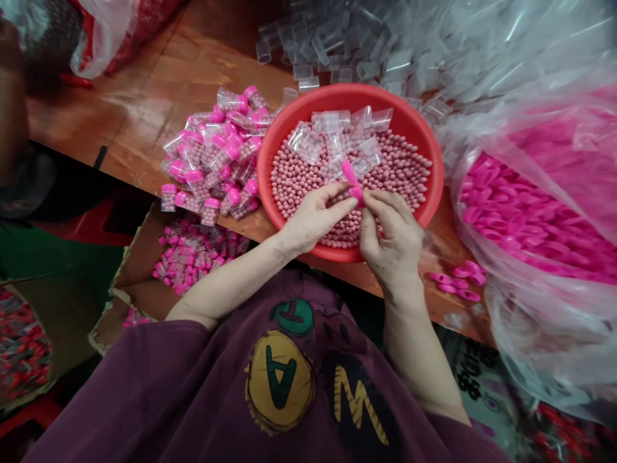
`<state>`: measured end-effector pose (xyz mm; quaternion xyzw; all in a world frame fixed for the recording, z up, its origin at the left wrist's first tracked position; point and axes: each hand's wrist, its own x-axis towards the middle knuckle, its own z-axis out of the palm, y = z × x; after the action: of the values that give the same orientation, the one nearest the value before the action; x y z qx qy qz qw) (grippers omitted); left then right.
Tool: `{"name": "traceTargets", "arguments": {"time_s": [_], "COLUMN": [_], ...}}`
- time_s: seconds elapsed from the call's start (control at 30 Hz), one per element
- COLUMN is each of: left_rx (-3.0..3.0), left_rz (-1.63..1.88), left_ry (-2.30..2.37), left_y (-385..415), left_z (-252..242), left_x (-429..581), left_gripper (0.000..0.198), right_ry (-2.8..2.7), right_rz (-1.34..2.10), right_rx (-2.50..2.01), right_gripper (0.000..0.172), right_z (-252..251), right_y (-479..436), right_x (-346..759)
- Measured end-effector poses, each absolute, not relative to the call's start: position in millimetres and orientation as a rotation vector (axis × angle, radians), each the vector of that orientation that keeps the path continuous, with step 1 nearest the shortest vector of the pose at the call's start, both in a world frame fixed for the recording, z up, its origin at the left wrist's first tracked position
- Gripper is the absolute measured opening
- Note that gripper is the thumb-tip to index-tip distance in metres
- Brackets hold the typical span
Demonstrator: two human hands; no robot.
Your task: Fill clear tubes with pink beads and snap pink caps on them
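Both my hands meet over the near side of a red bowl point(294, 116) full of small pink beads point(400, 170), with several empty clear vials point(332, 122) lying on top. My left hand point(315, 215) is closed around a small clear vial that is mostly hidden in its fingers. My right hand point(393, 235) pinches a pink cap point(351, 179) at the vial's mouth, fingertips touching the left hand's.
A heap of filled, pink-capped vials point(216, 154) lies on the wooden table left of the bowl. A cardboard box point(144, 257) below the table edge holds more. A plastic bag of pink caps point(525, 212) sits right, loose caps point(457, 283) beside it. Empty clear vials point(347, 45) pile behind.
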<state>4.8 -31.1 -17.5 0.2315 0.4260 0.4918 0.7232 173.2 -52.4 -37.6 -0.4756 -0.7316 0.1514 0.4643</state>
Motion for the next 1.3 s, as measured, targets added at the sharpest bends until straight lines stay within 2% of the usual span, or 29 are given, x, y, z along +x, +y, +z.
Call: {"name": "traceTargets", "arguments": {"time_s": [0.07, 0.1, 0.23, 0.3, 0.37, 0.47, 0.6, 0.73, 0.87, 0.97, 1.1, 1.17, 1.3], "left_rx": [0.538, 0.564, 0.733, 0.808, 0.839, 0.793, 0.57, 0.507, 0.497, 0.499, 0.558, 0.566, 0.455], "left_rz": [1.059, 1.01, 0.67, 0.52, 0.473, 0.549, 0.662, 0.64, 0.672, 0.714, 0.833, 0.903, 0.922], "left_ry": [0.894, 0.854, 0.618, 0.531, 0.495, 0.538, 0.638, 0.699, 0.728, 0.767, 0.835, 0.856, 0.894], "left_y": [-32.7, -33.2, -31.4, -29.4, -28.1, -28.7, -30.3, -27.7, -26.1, -27.6, -30.4, -31.0, -28.2], "left_z": [-18.8, -19.0, -16.7, -15.8, -16.7, -19.0, -16.7, -15.4, -19.6, -20.1, -17.7, -17.4, -19.3], "left_x": [3.0, 1.3, -11.0, -17.8, -22.3, -22.4, -15.4, -9.7, -7.3, -6.1, -1.9, 0.7, 3.1], "left_gripper": [0.009, 0.011, 0.03, 0.033, 0.033, 0.025, 0.015, 0.021, 0.023, 0.022, 0.025, 0.021, 0.005], "right_ry": [-1.713, -1.611, -1.211, -1.322, -1.507, -1.641, -1.717, -1.561, -1.251, -1.224, -1.331, -1.284, -1.134], "right_rz": [0.531, 0.641, 1.207, 1.503, 1.609, 1.629, 1.5, 1.332, 1.469, 1.52, 1.005, 0.832, 1.024], "right_rx": [-1.173, -1.186, -1.205, -1.177, -1.133, -1.022, -0.986, -1.133, -1.141, -1.227, -1.409, -1.423, -1.352], "right_gripper": [0.02, 0.024, 0.064, 0.065, 0.064, 0.068, 0.061, 0.069, 0.073, 0.078, 0.078, 0.078, 0.085], "right_z": [-35.2, -35.1, -40.5, -39.8, -32.2, -9.9, 8.1, -12.8, -39.7, -48.5, -52.4, -53.4, -55.5], "right_y": [-45.0, -37.7, 4.1, 20.7, 27.9, 22.1, 3.2, -5.0, -1.3, -0.6, -2.0, -0.5, -0.2], "right_x": [180.1, 182.3, 172.3, 159.4, 149.3, 149.7, 164.9, 160.4, 146.4, 142.1, 137.9, 135.6, 138.6]}}
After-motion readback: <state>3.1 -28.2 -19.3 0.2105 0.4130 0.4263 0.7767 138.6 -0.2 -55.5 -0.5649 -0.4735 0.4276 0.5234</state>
